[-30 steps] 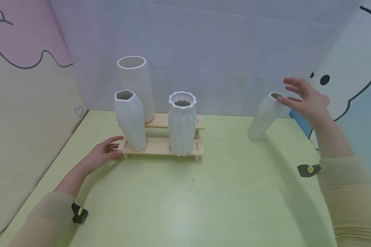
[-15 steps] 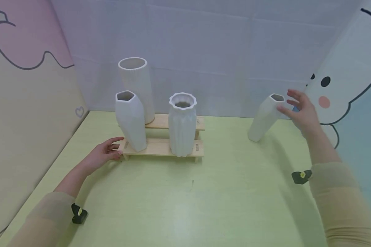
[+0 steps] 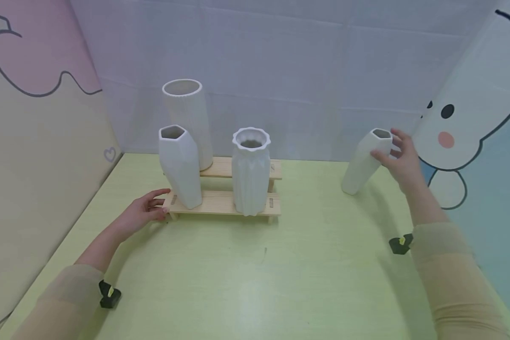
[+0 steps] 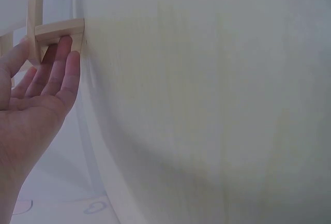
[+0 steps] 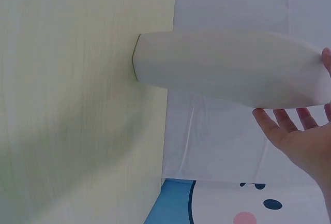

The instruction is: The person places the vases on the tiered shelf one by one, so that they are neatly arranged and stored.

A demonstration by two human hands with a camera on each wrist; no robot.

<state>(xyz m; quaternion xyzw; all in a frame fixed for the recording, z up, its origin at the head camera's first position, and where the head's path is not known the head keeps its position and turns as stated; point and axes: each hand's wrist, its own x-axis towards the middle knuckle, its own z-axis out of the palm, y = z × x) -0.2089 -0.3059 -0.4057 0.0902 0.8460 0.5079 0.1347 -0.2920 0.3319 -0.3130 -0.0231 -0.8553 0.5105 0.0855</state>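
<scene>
At the left end of the two-tier wooden stand (image 3: 218, 200), my left hand (image 3: 142, 212) grips the lower shelf's end, thumb on one side and fingers by its leg (image 4: 59, 27). On that shelf are an angular white vase (image 3: 180, 165) and a fluted white vase (image 3: 250, 177). A tall ribbed white vase (image 3: 189, 123) is on the upper shelf. To the right, another angular white vase (image 3: 361, 163) rests on the table. My right hand (image 3: 401, 163) is at its upper part, thumb over the front and fingertips (image 5: 262, 118) spread at its right side.
The pale green table (image 3: 255, 274) meets a lilac cloth backdrop (image 3: 280, 61). A cream and pink wall (image 3: 42, 165) bounds the left side. A panel with a cartoon figure (image 3: 459, 137) bounds the right.
My right hand has come down and left, from above and beside the rim of the right-hand vase to its upper body. The left hand, the stand and the vases have stayed in place.
</scene>
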